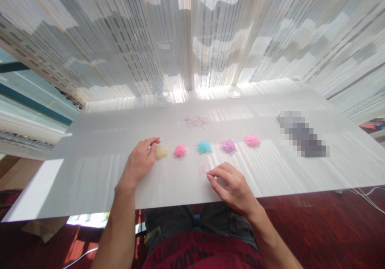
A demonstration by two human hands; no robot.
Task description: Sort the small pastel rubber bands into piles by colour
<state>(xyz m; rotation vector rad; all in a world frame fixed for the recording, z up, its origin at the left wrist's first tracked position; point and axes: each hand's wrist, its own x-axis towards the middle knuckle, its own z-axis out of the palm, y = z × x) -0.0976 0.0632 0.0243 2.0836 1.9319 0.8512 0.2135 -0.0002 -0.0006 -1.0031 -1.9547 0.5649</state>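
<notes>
Loose pink strands [203, 167]: on the white table [90, 160] near its front edge, at the fingertips of the right hand [231, 183], just to their left; whether skin and strands touch is too fine to tell.
Right hand pose: palm down and low over the table, thumb and forefinger brought together at the tips, the other fingers curled behind; the forearm comes in from the lower right.
Right hand grip: I cannot tell whether a strand sits between the tips.
Yellow pile [163, 152]: just beside the left hand [140, 160], to the right of its thumb, its left side partly hidden by that thumb.
Left hand pose: turned on its side, thumb and forefinger apart, fingers loosely bent and pointing right; the forearm rises from the lower left.
Left hand grip: relaxed, with nothing visible in it.
Row of piles: rightward from the yellow come a coral-pink pile [180, 151], a turquoise pile [204, 146], a purple pile [228, 146] and a light pink pile [252, 141], all apart from one another; the turquoise and purple ones lie beyond the right hand.
Mixed-colour pile [197, 121]: spread behind the row, well apart from both hands.
Far edge: two round clear pieces, left [163, 94] and right [235, 94], near the curtain [180, 28].
Right side of table: a pixelated item [302, 134], unreadable.
</notes>
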